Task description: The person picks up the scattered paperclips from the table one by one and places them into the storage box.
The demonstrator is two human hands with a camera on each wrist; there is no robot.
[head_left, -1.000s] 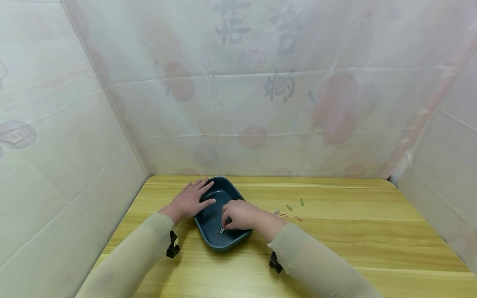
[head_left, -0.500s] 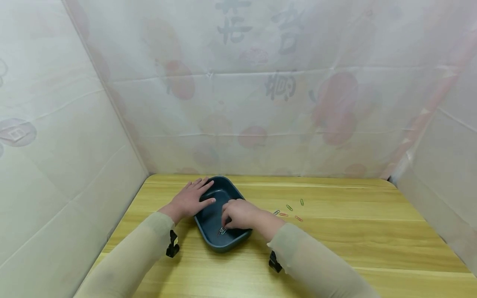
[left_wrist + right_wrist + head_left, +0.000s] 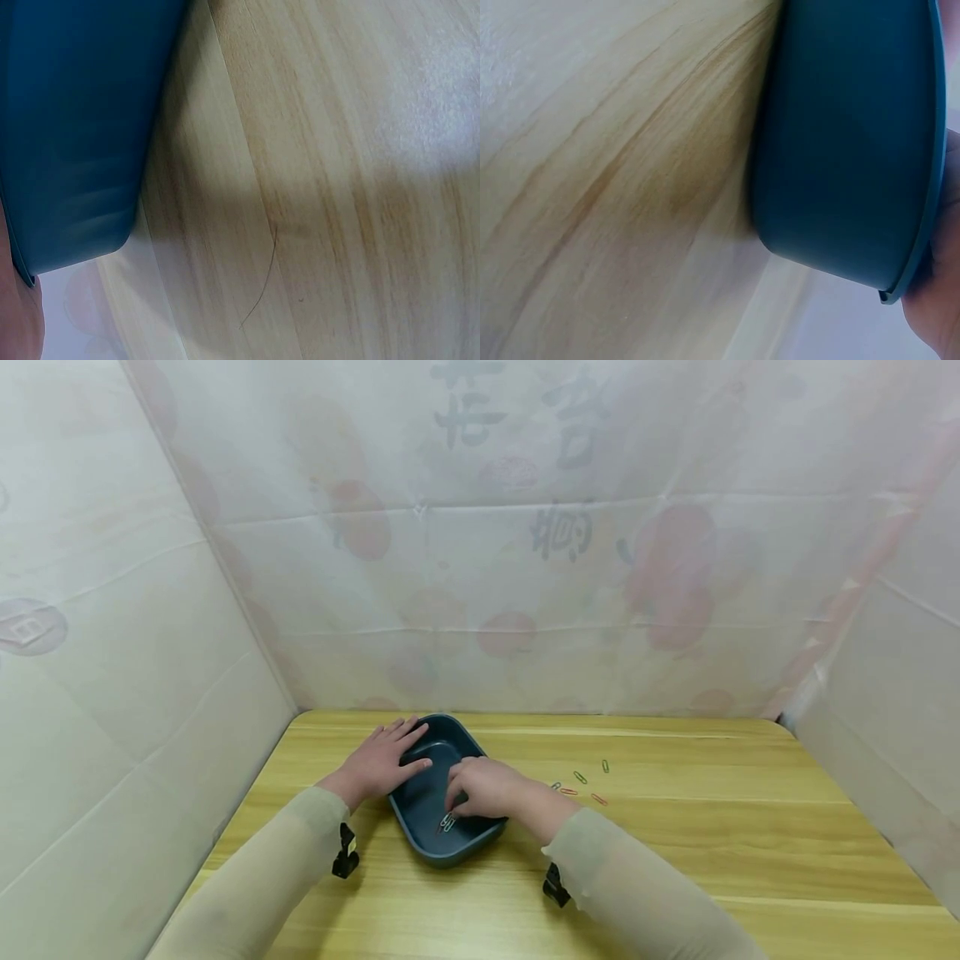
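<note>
Steadying the dark blue oval plastic tray (image 3: 420, 806) at lower centre, my left hand (image 3: 378, 764) lay spread; my right hand (image 3: 483, 787) curled over dropped paperclips (image 3: 447, 822), grip unclear. Knuckles might tip the rim.

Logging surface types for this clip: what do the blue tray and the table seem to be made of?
The blue tray: probably plastic, with a smooth satin finish, soft highlights on its outer wall and a thin moulded rim. The table: pale wood or wood-look laminate; streaky grain shows, with a faint sheen. Which one, I cannot tell.

Left hand (image 3: 380, 763) flat, right hand (image 3: 486, 787) fingers curled
</note>
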